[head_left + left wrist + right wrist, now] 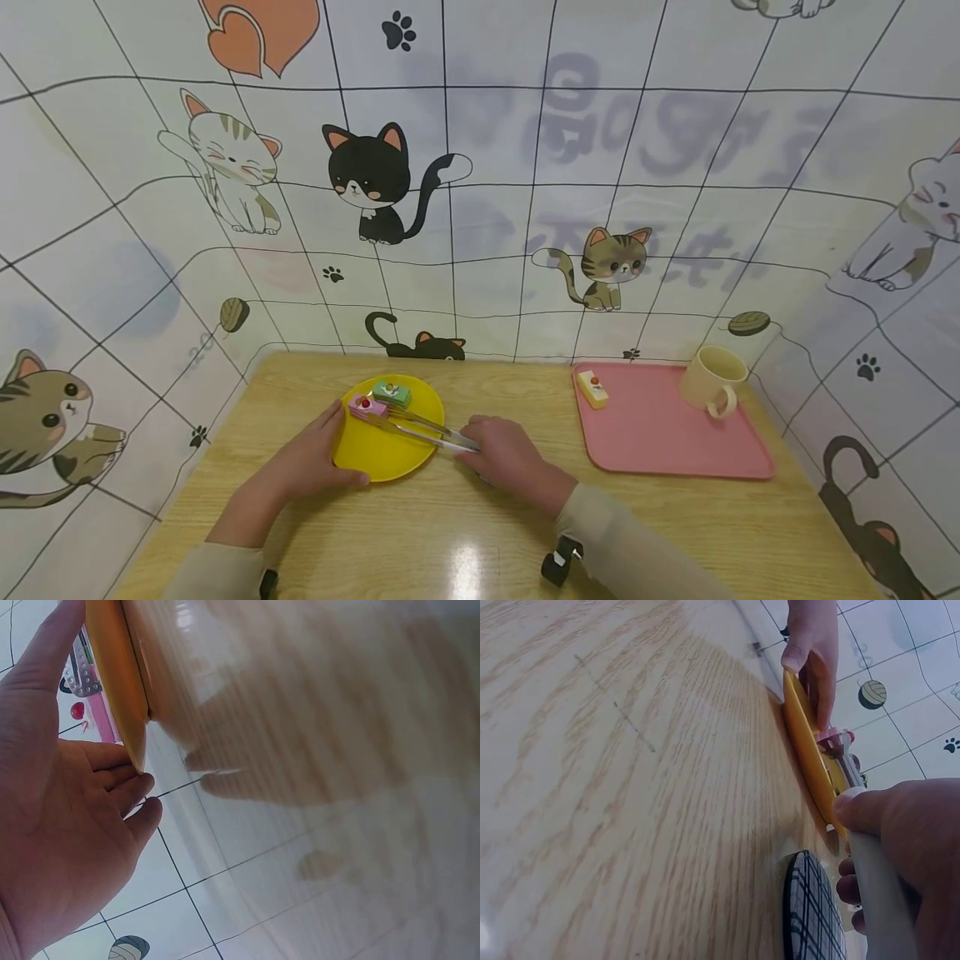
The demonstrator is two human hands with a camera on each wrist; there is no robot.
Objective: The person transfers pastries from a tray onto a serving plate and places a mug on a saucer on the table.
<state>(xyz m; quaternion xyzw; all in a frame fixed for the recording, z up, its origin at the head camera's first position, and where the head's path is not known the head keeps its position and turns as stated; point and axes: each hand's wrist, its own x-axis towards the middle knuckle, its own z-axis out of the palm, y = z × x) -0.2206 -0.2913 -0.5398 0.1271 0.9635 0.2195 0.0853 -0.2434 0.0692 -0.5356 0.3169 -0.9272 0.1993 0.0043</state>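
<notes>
My left hand [318, 454] holds the left edge of a yellow plate [390, 462], thumb along the front rim and fingers at the far left side. On the plate sit a pink toy cake piece [363, 407] with a red berry and a green toy cake piece [397, 393] behind it. My right hand [504, 454] grips metal tongs [420, 432] by their pale handle. The tongs reach over the plate's right rim, one arm's tip at the pink cake, the other close to the green one. In the right wrist view, the tongs' tip [842, 745] overlaps the pink cake.
A pink tray [660, 442] lies to the right, bearing a yellow-and-white toy cake piece [592, 390] and a cream mug [708, 375]. A plaid, dark-edged flat thing [810, 907] lies on the table below my right hand. A cat-patterned wall covering [495, 275] stands behind the wooden table.
</notes>
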